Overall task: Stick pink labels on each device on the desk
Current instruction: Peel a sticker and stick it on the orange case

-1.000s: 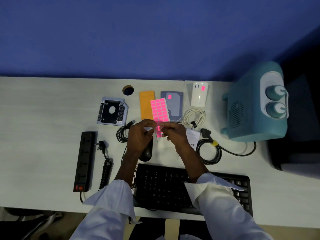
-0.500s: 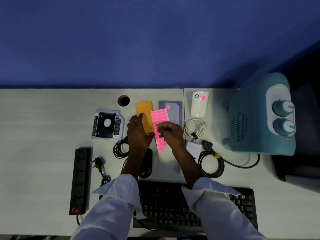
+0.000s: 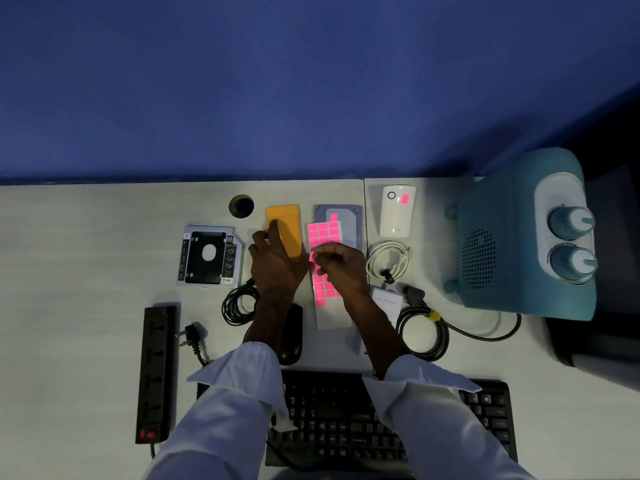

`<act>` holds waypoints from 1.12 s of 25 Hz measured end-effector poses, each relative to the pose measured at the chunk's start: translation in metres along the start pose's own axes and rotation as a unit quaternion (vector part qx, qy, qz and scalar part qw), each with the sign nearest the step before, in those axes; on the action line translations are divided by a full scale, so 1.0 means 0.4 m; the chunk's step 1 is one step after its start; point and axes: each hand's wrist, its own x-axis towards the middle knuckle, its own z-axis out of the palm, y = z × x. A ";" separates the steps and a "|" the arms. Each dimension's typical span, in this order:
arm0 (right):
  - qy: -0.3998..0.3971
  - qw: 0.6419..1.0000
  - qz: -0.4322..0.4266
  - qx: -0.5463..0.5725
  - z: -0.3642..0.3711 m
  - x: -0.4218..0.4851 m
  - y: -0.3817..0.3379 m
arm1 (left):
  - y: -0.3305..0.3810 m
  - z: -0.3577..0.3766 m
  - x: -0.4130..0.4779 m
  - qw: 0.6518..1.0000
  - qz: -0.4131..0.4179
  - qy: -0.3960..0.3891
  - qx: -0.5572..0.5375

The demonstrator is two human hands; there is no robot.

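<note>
My left hand rests open, fingers spread, on the lower part of the orange device. My right hand pinches a small pink label at its fingertips, just right of the orange device. Under that hand lies the sheet of pink labels, partly covered. Behind the sheet, the grey hard drive carries a pink label. The white device also carries one. The silver drive caddy, black mouse, power strip and keyboard show no label.
A teal appliance stands at the right, its black cord coiled in front of it. A white cable and a black cable coil lie near my hands. A round cable hole sits by the blue wall.
My left hand has let go of the label sheet and moved up onto the orange device. My right hand has stayed over the sheet with a label pinched.
</note>
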 end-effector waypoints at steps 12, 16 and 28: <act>-0.013 0.998 0.014 0.065 0.014 0.006 -0.035 | -0.046 -0.080 0.022 0.774 -0.187 -0.161 -0.583; -0.018 0.998 -0.055 0.024 0.038 0.008 -0.040 | -0.066 -0.082 -0.019 0.645 -0.235 -0.208 -0.697; 0.053 0.983 -0.130 -0.119 0.115 -0.008 -0.021 | -0.081 -0.050 -0.073 0.588 -0.240 -0.246 -0.732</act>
